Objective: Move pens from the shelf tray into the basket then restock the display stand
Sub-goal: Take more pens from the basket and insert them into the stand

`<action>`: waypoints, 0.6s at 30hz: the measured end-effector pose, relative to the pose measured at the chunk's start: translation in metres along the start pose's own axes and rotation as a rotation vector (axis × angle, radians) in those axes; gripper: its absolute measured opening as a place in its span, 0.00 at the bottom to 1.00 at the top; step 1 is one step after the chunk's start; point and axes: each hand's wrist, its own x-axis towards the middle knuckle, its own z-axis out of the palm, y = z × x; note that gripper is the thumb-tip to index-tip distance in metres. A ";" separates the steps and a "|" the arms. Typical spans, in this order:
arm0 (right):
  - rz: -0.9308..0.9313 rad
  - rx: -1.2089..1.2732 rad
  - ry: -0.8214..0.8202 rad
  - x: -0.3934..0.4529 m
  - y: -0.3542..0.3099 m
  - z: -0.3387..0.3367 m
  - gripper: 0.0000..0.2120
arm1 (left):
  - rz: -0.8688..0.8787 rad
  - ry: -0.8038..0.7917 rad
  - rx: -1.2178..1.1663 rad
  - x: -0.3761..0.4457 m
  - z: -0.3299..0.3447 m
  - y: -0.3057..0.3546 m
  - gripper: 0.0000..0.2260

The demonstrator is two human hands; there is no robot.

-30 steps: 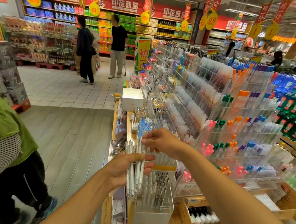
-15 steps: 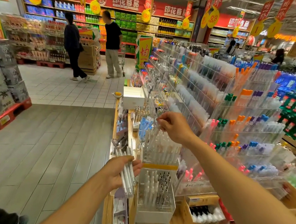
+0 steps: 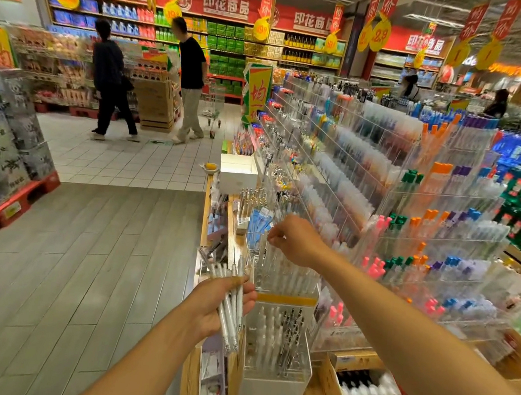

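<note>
A: Left hand?

B: My left hand (image 3: 215,309) grips a bundle of white pens (image 3: 231,309), fingers curled round the barrels, tips fanning up past the thumb. It sits just left of the clear display stand (image 3: 276,351).

A: Right?

B: My right hand (image 3: 293,240) hovers over the stand's upper compartment, fingertips pinched on the top of one white pen (image 3: 268,255) standing among the others there.

A: Stand contents?

B: The upper tier holds white pens upright; the lower tier holds white ones and dark ones.

A: Background?

B: A cardboard box (image 3: 359,385) of dark-capped pens lies right of the stand. Two shoppers (image 3: 149,78) are in the aisle, far off.
</note>
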 end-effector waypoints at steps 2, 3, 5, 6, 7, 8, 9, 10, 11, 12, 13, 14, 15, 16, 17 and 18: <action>0.009 -0.023 -0.010 0.006 -0.001 0.001 0.09 | 0.002 -0.011 0.005 0.001 0.001 0.000 0.06; 0.016 -0.025 -0.019 0.009 -0.001 0.000 0.09 | 0.006 -0.016 0.004 0.001 0.002 0.000 0.06; 0.028 -0.050 -0.058 0.015 -0.001 -0.002 0.09 | 0.014 -0.020 0.004 0.002 0.004 0.001 0.07; 0.032 -0.078 -0.085 0.016 -0.001 -0.003 0.10 | 0.016 -0.023 0.005 0.002 0.006 0.001 0.07; 0.029 -0.110 -0.105 0.017 -0.001 -0.004 0.10 | 0.018 -0.029 0.005 0.003 0.007 0.001 0.08; 0.015 -0.136 -0.112 0.016 -0.003 -0.004 0.10 | 0.019 -0.039 0.005 0.003 0.008 0.002 0.08; -0.007 -0.136 -0.098 0.015 -0.005 -0.005 0.11 | 0.022 -0.054 0.004 0.003 0.008 0.002 0.08; -0.036 -0.106 -0.072 0.013 -0.007 -0.007 0.11 | 0.027 -0.080 0.004 0.003 0.009 0.003 0.09; -0.071 -0.051 -0.053 0.010 -0.009 -0.008 0.12 | 0.035 -0.115 -0.001 0.002 0.009 0.003 0.09; -0.108 0.012 -0.064 0.008 -0.010 -0.011 0.12 | 0.044 -0.151 -0.011 0.002 0.010 0.004 0.09; -0.140 0.073 -0.111 0.006 -0.011 -0.013 0.12 | 0.053 -0.178 -0.020 0.002 0.010 0.004 0.09; -0.162 0.141 -0.177 0.003 -0.011 -0.015 0.12 | 0.062 -0.191 -0.019 0.003 0.010 0.005 0.10; -0.170 0.236 -0.241 0.001 -0.012 -0.015 0.12 | 0.067 -0.199 -0.013 0.003 0.010 0.005 0.11; -0.164 0.368 -0.287 -0.001 -0.011 -0.016 0.13 | 0.068 -0.211 -0.010 0.004 0.010 0.006 0.12; -0.143 0.524 -0.319 -0.001 -0.010 -0.016 0.14 | 0.068 -0.229 -0.018 0.004 0.011 0.006 0.12; -0.116 0.685 -0.352 -0.001 -0.008 -0.017 0.14 | 0.067 -0.250 -0.038 0.003 0.012 0.007 0.12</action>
